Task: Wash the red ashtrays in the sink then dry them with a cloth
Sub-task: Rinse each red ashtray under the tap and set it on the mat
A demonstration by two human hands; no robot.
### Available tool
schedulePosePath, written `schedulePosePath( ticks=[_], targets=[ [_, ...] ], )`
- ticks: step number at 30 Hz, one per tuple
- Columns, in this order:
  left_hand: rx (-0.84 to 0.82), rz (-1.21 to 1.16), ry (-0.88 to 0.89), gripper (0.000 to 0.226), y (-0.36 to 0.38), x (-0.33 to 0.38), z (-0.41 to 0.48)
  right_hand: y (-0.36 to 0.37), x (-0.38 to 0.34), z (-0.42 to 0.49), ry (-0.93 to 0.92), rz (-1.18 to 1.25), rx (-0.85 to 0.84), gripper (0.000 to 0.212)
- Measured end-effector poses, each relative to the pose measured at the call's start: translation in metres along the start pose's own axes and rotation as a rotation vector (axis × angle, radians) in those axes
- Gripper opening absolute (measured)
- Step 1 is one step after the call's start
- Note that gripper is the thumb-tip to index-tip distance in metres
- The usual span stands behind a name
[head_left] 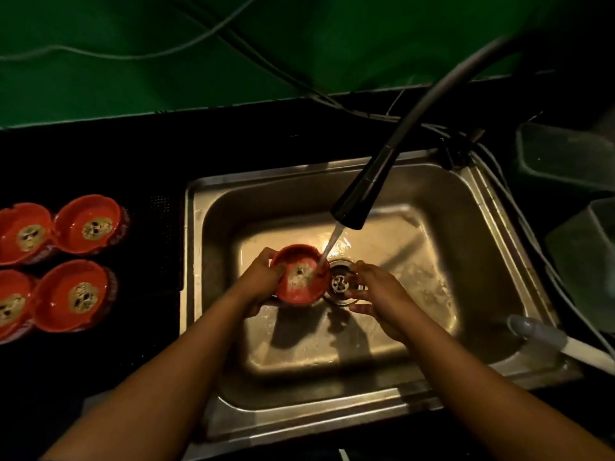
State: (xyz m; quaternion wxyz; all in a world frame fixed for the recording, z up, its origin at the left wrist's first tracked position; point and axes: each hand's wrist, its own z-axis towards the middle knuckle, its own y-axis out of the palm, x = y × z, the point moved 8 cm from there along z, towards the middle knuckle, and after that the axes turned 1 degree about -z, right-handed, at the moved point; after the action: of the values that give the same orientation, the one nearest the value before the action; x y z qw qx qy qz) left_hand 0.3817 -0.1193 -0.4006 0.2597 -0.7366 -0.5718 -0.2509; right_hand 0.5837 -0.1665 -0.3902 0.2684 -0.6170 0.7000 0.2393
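Gripping its rim, the left hand (pixel 261 282) holds the red ashtray (pixel 299 284) — right hand (pixel 377 294) beside, fingers relaxed.

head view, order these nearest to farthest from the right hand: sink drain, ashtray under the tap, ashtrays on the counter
1. sink drain, just left of the right hand.
2. ashtray under the tap, left of the drain, held by the left hand.
3. ashtrays on the counter, far left, outside the sink.
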Motion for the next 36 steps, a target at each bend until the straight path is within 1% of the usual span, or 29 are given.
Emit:
schedulePosePath(
  ticks=[2, 5, 7, 9, 11, 13, 14, 16, 18, 19, 20, 22, 23, 24, 25, 27, 28, 30, 32, 33, 34, 36],
  targets=[
    [-0.073, 0.067, 0.003, 0.011, 0.011, -0.005, -0.003, 0.001, 0.001, 0.005, 0.006, -0.022, -0.036, 0.03],
    [-0.161, 0.027, 0.02, 0.015, 0.04, -0.002, -0.003, 0.002, 0.001, 0.01, -0.003, -0.001, -0.054, 0.034],
    [-0.177, -0.037, 0.043, 0.018, 0.049, 0.005, 0.002, 0.002, 0.001, 0.013, 0.005, 0.047, -0.061, 0.029],
    [-0.184, -0.065, 0.041, 0.021, 0.047, 0.005, 0.008, 0.01, 0.003, 0.013, 0.032, 0.07, -0.113, 0.023],
    [-0.194, -0.082, -0.006, 0.023, 0.039, -0.001, 0.012, 0.019, 0.001, 0.013, 0.036, 0.012, -0.15, 0.02],
    [-0.223, -0.13, -0.059, 0.026, 0.034, -0.01, 0.01, 0.026, 0.0, 0.016, 0.002, -0.084, -0.14, 0.024],
    [-0.241, -0.182, -0.084, 0.028, 0.033, -0.015, 0.008, 0.028, -0.003, 0.018, -0.039, -0.138, -0.114, 0.026],
    [-0.286, -0.342, -0.127, 0.032, 0.033, -0.023, 0.006, 0.033, -0.015, 0.018, -0.197, -0.32, -0.055, 0.033],
    [-0.312, -0.544, -0.179, 0.058, 0.034, -0.031, 0.008, 0.042, -0.031, 0.011, -0.378, -0.568, -0.03, 0.041],
    [-0.299, -0.632, -0.207, 0.07, 0.033, -0.035, 0.011, 0.047, -0.036, 0.006, -0.455, -0.684, -0.034, 0.045],
    [-0.273, -0.69, -0.228, 0.077, 0.032, -0.037, 0.012, 0.051, -0.039, 0.001, -0.516, -0.78, -0.048, 0.048],
    [-0.248, -0.714, -0.223, 0.075, 0.032, -0.037, 0.014, 0.057, -0.041, -0.004, -0.595, -0.853, -0.076, 0.051],
    [-0.243, -0.685, -0.199, 0.069, 0.032, -0.034, 0.014, 0.056, -0.041, -0.004, -0.609, -0.796, -0.077, 0.049],
    [-0.245, -0.645, -0.163, 0.06, 0.033, -0.03, 0.013, 0.051, -0.041, -0.002, -0.59, -0.662, -0.054, 0.044],
    [-0.259, -0.599, -0.122, 0.052, 0.034, -0.025, 0.01, 0.042, -0.04, 0.001, -0.536, -0.476, -0.015, 0.039],
    [-0.291, -0.501, -0.033, 0.038, 0.038, -0.008, 0.002, 0.024, -0.029, 0.013, -0.391, -0.129, 0.036, 0.031],
    [-0.311, -0.445, 0.014, 0.033, 0.041, 0.001, -0.002, 0.019, -0.022, 0.018, -0.314, -0.029, 0.033, 0.029],
    [-0.36, -0.324, 0.106, 0.033, 0.051, 0.021, -0.009, 0.023, -0.005, 0.024, -0.155, 0.13, -0.069, 0.028],
    [-0.392, -0.187, 0.211, 0.044, 0.064, 0.039, -0.011, 0.038, 0.01, 0.019, 0.032, 0.26, -0.23, 0.026],
    [-0.365, -0.121, 0.252, 0.044, 0.068, 0.045, -0.009, 0.044, 0.018, 0.014, 0.154, 0.302, -0.291, 0.026],
    [-0.317, -0.064, 0.285, 0.041, 0.07, 0.05, -0.007, 0.048, 0.027, 0.009, 0.277, 0.341, -0.336, 0.029],
    [-0.224, 0.019, 0.317, 0.034, 0.07, 0.056, -0.001, 0.052, 0.038, -0.002, 0.452, 0.424, -0.424, 0.044]
  ],
)
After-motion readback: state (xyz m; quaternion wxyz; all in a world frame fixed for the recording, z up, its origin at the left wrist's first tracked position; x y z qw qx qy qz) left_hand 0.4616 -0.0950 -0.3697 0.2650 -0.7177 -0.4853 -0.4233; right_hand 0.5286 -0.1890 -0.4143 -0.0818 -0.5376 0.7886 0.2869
